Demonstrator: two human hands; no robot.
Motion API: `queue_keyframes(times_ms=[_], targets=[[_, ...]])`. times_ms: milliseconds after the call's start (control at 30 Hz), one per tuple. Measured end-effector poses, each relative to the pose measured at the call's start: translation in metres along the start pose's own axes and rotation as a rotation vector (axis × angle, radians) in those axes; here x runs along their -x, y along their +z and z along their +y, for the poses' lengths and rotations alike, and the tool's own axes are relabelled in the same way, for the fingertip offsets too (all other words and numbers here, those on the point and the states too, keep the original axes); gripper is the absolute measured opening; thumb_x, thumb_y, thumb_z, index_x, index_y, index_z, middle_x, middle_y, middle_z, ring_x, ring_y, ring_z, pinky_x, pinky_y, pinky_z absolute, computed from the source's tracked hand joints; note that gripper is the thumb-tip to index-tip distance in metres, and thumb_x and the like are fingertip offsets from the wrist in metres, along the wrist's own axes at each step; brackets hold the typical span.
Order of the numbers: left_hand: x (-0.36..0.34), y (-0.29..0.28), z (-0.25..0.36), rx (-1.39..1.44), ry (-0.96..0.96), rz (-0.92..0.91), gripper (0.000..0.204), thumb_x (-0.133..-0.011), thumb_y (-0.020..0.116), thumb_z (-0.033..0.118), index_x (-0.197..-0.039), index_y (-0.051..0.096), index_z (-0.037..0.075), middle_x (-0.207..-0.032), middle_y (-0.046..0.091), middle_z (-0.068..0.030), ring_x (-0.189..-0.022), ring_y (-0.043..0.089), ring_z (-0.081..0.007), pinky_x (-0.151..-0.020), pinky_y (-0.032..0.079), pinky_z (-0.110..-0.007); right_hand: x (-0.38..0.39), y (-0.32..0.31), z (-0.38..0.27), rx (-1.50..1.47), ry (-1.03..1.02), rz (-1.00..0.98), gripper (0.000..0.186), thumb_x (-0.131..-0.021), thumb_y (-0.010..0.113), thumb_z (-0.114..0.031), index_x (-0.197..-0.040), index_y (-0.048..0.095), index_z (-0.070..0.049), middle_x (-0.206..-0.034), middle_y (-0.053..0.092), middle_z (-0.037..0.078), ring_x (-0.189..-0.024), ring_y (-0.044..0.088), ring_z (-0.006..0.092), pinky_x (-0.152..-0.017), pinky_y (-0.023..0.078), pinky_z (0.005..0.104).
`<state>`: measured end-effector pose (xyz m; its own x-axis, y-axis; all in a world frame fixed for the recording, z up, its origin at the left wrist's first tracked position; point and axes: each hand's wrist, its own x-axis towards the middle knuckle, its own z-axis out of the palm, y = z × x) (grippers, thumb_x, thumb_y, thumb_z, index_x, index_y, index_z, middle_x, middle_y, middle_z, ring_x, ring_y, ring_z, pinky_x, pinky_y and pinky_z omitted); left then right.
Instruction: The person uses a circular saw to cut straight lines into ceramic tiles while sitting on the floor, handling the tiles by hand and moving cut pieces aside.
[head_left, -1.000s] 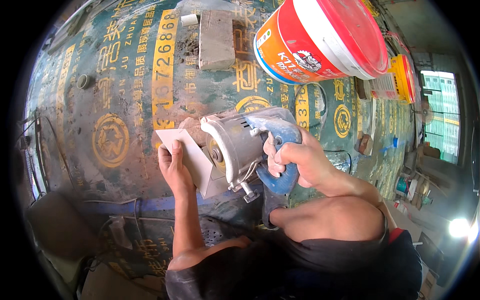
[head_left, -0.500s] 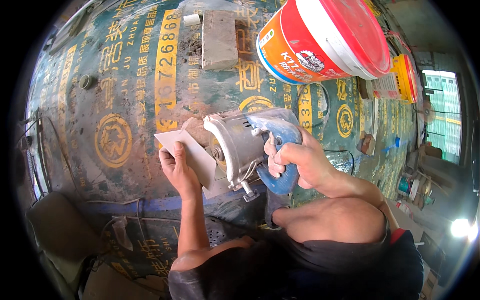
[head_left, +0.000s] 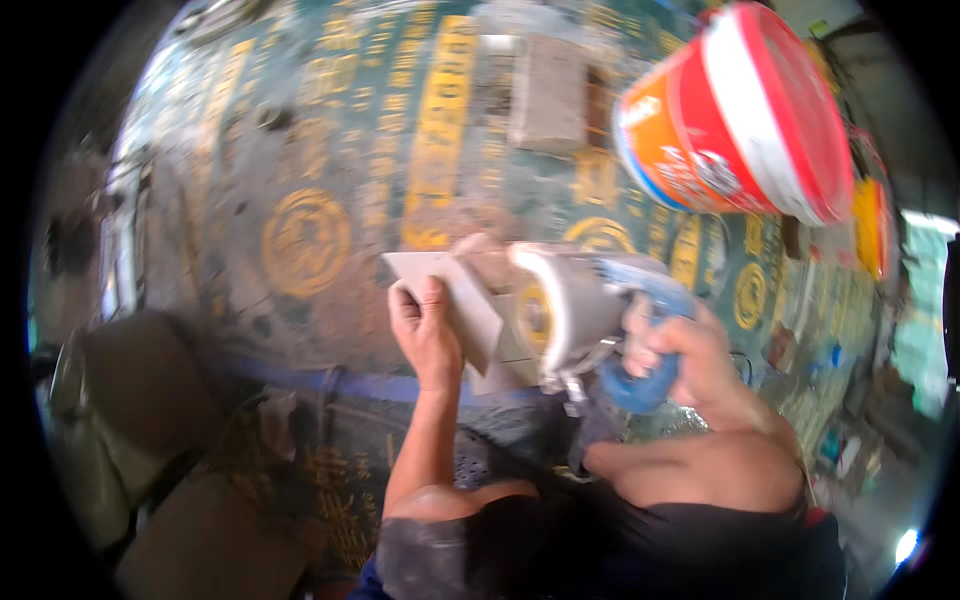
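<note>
My left hand [head_left: 425, 325] grips a thin white tile piece [head_left: 465, 310], thumb across its face. Close beside it on the right is a handheld power cutter [head_left: 575, 300], silver-bodied with a blue handle and a yellowish disc, held by my right hand [head_left: 690, 355] with fingers wrapped round the handle. Another pale tile [head_left: 500, 380] shows beneath, and a lumpy pinkish-brown piece [head_left: 480, 260] lies behind the held tile. The picture is blurred, so whether disc and tile touch I cannot tell.
Printed green protective sheeting [head_left: 200, 260] covers the floor. A red, orange and white bucket [head_left: 735, 120], a yellow bucket [head_left: 870, 225] and a grey block [head_left: 548, 95] stand or lie beyond the cutter. Dark bulky objects [head_left: 140, 400] sit at lower left; a bright window [head_left: 920, 300] is far right.
The view has swung, so the scene sits farther right and is blurred. More of the cutter's yellowish disc shows. Both hands keep hold of tile and cutter.
</note>
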<state>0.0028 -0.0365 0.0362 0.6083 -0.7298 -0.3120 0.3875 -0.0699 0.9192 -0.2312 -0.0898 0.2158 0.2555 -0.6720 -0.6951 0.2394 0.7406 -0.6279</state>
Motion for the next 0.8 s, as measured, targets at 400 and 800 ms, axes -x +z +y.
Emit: queue_keyframes(times_ms=[400, 800], targets=[[-0.058, -0.199, 0.025, -1.270, 0.001, 0.235, 0.025, -0.095, 0.064, 0.021, -0.096, 0.062, -0.005, -0.082, 0.063, -0.0210, -0.073, 0.056, -0.0335, -0.073, 0.048, -0.040, 0.002, -0.020, -0.019, 0.053, -0.128, 0.095, 0.028, -0.072, 0.054, -0.003, -0.100, 0.054, -0.003, -0.082, 0.053, 0.007, -0.059, 0.049, 0.0148, -0.059, 0.046, 0.0343], [0.080, -0.080, -0.041, -0.442, -0.662, -0.559, 0.043, -0.089, 0.078, 0.020, -0.119, 0.059, -0.004, -0.105, 0.070, -0.0116, -0.096, 0.065, -0.0191, -0.086, 0.053, -0.036, 0.006, -0.032, -0.021, 0.088, -0.176, 0.118, 0.032, -0.071, 0.052, -0.007, -0.103, 0.056, -0.003, -0.086, 0.053, 0.007, -0.060, 0.049, 0.0149, -0.058, 0.047, 0.0344]])
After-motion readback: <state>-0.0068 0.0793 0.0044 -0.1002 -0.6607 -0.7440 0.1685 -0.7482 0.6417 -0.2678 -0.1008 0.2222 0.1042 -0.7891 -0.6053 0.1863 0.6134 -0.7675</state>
